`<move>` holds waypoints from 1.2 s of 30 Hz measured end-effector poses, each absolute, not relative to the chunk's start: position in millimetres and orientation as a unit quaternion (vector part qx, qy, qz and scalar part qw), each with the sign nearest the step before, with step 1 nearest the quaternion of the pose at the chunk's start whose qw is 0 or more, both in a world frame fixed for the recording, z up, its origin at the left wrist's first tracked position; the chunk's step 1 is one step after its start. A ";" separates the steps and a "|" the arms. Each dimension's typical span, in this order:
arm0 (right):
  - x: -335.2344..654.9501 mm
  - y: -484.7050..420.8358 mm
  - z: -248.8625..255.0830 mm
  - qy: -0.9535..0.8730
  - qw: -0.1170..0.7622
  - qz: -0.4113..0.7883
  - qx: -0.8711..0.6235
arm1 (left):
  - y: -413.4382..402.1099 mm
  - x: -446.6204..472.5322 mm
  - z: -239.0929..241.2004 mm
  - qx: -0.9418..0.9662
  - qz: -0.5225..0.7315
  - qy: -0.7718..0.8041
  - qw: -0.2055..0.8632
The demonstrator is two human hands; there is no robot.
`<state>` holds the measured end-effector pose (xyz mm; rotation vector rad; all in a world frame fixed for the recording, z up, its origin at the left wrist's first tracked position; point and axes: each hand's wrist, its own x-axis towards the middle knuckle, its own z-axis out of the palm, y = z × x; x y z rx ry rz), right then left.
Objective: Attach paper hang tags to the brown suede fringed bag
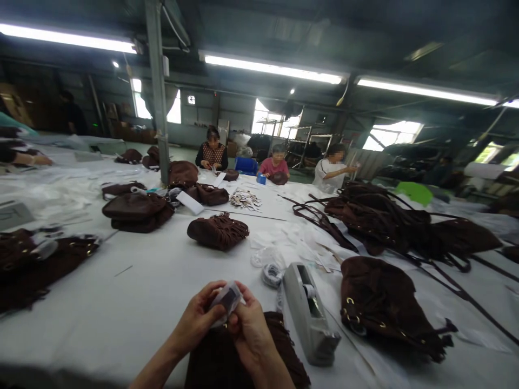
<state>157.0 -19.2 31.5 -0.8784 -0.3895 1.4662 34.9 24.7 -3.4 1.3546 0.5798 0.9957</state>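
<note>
Between my left hand [198, 312] and my right hand [252, 327] is a small dark piece wrapped in translucent white film [227, 296]. Fingers and thumbs of both hands pinch this wrapped piece from either side. Beneath my hands lies a dark brown fringed bag [214, 359], partly hidden by my forearms. Just right of it stands a grey tape dispenser [310, 319] with a roll inside. A ring-shaped roll [271, 274] rests behind my right hand, close to the dispenser.
Another brown bag [381, 302] lies right of the dispenser. Further bags with straps are heaped [373, 216] at the back right. A fringed bag [219, 231] sits mid-table, near scattered small tags [246, 200]. A metal post [157, 92] rises at the left. Several people work across the table.
</note>
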 end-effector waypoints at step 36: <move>148.6 -7.9 -1.8 -0.299 0.572 0.567 -0.511 | 35.2 42.8 -11.2 0.514 0.426 0.331 0.667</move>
